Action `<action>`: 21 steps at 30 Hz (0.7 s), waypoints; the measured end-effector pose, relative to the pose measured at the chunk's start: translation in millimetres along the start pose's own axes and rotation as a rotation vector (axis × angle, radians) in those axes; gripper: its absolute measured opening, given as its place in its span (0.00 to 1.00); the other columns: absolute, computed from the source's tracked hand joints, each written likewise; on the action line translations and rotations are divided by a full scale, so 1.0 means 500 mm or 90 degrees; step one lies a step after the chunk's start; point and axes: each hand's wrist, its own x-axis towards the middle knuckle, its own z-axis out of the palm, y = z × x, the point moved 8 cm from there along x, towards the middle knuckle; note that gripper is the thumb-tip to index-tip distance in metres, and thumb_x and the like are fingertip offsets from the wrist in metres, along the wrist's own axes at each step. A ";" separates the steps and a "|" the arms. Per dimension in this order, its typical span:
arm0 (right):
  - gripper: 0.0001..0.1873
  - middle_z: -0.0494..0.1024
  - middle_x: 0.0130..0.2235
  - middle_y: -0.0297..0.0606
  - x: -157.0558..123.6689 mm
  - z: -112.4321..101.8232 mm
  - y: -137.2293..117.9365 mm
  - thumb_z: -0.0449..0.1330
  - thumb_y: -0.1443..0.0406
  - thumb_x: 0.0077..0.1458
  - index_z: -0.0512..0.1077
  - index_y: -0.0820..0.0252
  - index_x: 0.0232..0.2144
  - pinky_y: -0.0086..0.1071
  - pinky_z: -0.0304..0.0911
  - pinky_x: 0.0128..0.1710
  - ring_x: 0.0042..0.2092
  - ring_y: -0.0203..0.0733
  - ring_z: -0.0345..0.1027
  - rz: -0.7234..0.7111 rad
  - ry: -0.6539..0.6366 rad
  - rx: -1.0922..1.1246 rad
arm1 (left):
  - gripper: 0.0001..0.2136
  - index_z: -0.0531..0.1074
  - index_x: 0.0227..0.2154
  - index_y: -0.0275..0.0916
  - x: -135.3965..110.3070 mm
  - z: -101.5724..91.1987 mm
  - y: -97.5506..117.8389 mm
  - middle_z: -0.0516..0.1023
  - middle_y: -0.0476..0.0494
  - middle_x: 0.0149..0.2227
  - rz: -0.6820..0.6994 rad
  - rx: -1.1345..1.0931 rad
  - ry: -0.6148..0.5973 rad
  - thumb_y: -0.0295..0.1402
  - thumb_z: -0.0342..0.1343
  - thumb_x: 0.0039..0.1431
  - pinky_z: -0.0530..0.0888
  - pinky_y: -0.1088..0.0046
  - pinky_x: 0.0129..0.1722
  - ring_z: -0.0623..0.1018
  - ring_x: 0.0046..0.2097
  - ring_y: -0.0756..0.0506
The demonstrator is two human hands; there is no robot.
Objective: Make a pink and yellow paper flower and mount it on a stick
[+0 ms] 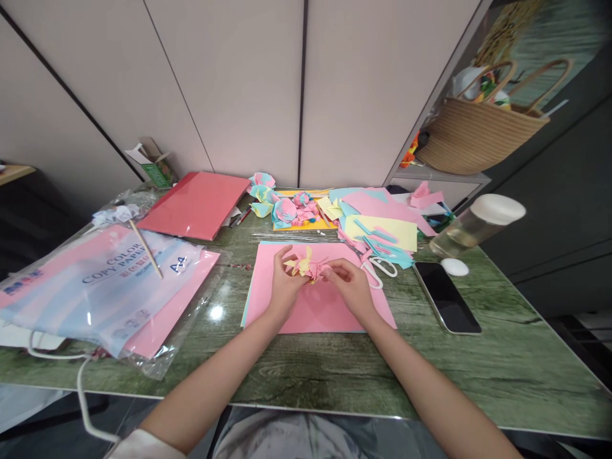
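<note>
Between my two hands is a pink and yellow paper flower point(312, 266), held just over a stack of pink paper point(325, 312). My left hand point(285, 280) curls around its left side, thumb and fingers closed on it. From the right, the fingertips of my right hand point(351, 284) pinch its pink edge. White-handled scissors point(382, 271) lie right beside my right hand, their blades partly hidden. Behind the stack, finished-looking paper flowers point(285, 212) in pink, blue and yellow rest in a cluster. Thin wires point(291, 237) lie in front of them.
Paper offcuts point(382, 233) spread at the back right. A phone point(447, 298), a white round object point(454, 267) and a clear bottle point(473, 223) stand or lie at right. At left are a plastic paper packet point(143, 287), a red folder point(196, 204) and a white cable point(81, 389).
</note>
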 end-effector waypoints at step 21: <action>0.12 0.76 0.32 0.38 -0.005 0.012 0.032 0.56 0.57 0.48 0.70 0.59 0.29 0.32 0.64 0.36 0.34 0.40 0.70 0.008 0.021 -0.041 | 0.16 0.62 0.32 0.38 -0.007 0.021 -0.053 0.67 0.50 0.31 -0.157 -0.229 -0.017 0.20 0.53 0.37 0.66 0.77 0.32 0.69 0.32 0.53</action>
